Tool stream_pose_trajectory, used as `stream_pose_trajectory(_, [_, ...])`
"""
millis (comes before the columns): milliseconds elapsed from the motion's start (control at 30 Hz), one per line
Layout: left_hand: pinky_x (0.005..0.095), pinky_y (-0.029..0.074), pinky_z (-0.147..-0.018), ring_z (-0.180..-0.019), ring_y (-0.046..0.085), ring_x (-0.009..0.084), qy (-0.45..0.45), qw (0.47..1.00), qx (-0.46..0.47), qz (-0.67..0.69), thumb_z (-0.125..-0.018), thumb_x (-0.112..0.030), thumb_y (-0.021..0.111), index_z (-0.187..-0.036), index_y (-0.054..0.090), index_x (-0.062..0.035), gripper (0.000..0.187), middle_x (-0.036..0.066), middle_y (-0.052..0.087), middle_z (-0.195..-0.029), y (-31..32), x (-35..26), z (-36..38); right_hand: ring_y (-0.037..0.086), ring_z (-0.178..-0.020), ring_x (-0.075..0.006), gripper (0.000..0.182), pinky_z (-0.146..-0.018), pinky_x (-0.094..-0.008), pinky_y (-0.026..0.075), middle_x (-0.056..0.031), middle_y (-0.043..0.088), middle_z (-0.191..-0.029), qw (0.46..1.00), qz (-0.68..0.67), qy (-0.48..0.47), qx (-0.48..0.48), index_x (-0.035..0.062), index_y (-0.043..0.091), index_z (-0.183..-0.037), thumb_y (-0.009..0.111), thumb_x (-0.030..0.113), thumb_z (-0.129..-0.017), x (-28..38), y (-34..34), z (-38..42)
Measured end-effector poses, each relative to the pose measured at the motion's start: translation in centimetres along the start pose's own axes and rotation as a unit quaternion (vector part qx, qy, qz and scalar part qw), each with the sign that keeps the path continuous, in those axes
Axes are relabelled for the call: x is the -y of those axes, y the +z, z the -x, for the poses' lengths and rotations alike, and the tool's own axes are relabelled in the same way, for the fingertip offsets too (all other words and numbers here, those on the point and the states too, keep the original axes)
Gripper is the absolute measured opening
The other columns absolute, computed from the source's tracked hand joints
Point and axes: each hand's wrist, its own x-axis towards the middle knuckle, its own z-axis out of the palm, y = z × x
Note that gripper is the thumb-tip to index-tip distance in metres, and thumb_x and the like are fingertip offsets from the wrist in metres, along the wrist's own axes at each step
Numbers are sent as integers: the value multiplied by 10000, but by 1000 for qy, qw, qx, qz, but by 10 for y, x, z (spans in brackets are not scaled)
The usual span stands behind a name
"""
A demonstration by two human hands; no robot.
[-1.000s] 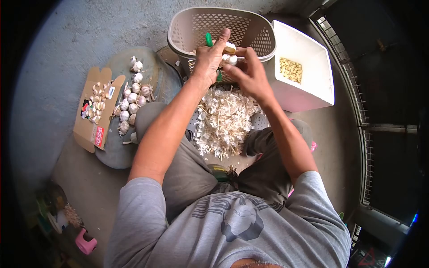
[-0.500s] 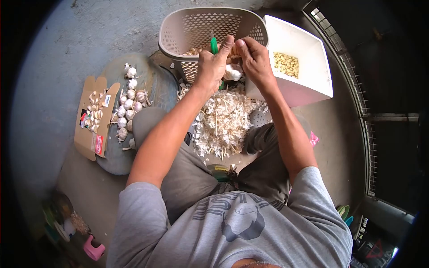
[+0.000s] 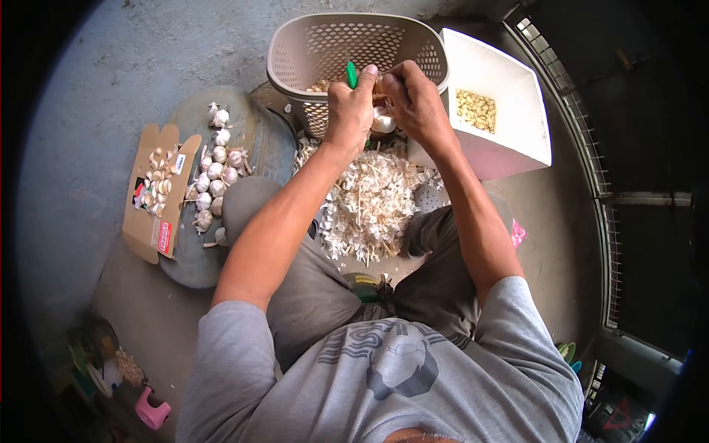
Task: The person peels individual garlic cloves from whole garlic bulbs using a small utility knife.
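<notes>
My left hand (image 3: pixel 350 109) is closed around a green-handled knife (image 3: pixel 351 74), whose green part sticks up past the thumb. A bit of green also shows below that hand. Close beside it, my right hand (image 3: pixel 418 103) is closed, its fingertips pinching garlic against the left thumb. A whitish garlic bulb (image 3: pixel 383 119) shows between the two hands, just under the fingers. The fingers hide most of what they pinch. Both hands are over the near rim of a beige perforated basket (image 3: pixel 284 81), which has garlic cloves (image 3: pixel 319 86) inside.
A white foam box (image 3: pixel 509 81) holding peeled cloves (image 3: pixel 476 111) stands right of the basket. Garlic skins (image 3: pixel 373 196) are heaped between my legs. Several garlic bulbs (image 3: pixel 214 171) lie on a round board (image 3: pixel 188 258) at left, beside a cardboard piece (image 3: pixel 140 229) with cloves.
My right hand has turned inward, its fingers curling more toward the left thumb. The garlic bulb between the hands has shifted slightly. The left hand keeps its grip on the knife.
</notes>
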Motion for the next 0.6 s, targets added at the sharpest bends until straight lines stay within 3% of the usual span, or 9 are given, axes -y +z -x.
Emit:
stream_pose_trajectory(200, [291, 559, -508, -610, 650, 135, -33, 997, 45, 49, -988, -299, 684, -811, 664, -14, 336, 65, 666, -747, 3, -10, 2, 725, -713, -319, 246, -621, -407, 538, -206, 704, -783, 1000, -6, -12, 27, -6, 582, -995, 693, 211, -962, 2, -9, 2])
stream_pose_trajectory(333, [305, 591, -535, -634, 668, 146, -67, 996, 49, 39, -968, -311, 709, -837, 669, -16, 325, 74, 676, -780, 3, -6, 0, 690, -726, -393, 247, -610, -455, 525, -196, 688, -778, 994, 102, -41, 24, 30, 557, -936, 713, 221, -929, 2, -10, 3])
stream_pose_trajectory(433, [305, 577, -508, -618, 663, 148, -97, 990, 50, 91, -964, -292, 706, -873, 663, -14, 296, 68, 668, -769, -3, -1, -3, 677, -750, -411, 247, -615, -471, 519, -189, 675, -786, 980, 162, -116, 18, 39, 538, -920, 712, 214, -924, 12, -10, 3])
stream_pose_trajectory(467, [305, 566, -496, -612, 660, 150, -97, 988, 41, 111, -967, -285, 698, -858, 660, -19, 290, 70, 663, -758, -4, 2, -4, 687, -716, -336, 252, -616, -435, 522, -170, 650, -768, 976, 170, -135, 17, 38, 538, -945, 730, 200, -922, 11, -7, 5])
stream_pose_trajectory(567, [307, 562, -504, -613, 659, 156, -99, 989, 40, 105, -966, -314, 702, -844, 658, -24, 318, 74, 664, -756, -4, -6, -5, 642, -691, -210, 254, -612, -385, 514, -98, 622, -731, 999, -13, -8, 29, 25, 551, -987, 740, 185, -931, 5, -8, 6])
stream_pose_trajectory(600, [308, 566, -514, -615, 660, 158, -100, 990, 42, 95, -963, -333, 707, -845, 659, -23, 335, 76, 667, -760, -5, -10, -6, 563, -701, -124, 236, -610, -319, 495, -18, 588, -728, 994, -107, -27, 5, 12, 564, -989, 727, 179, -954, -2, -9, 4])
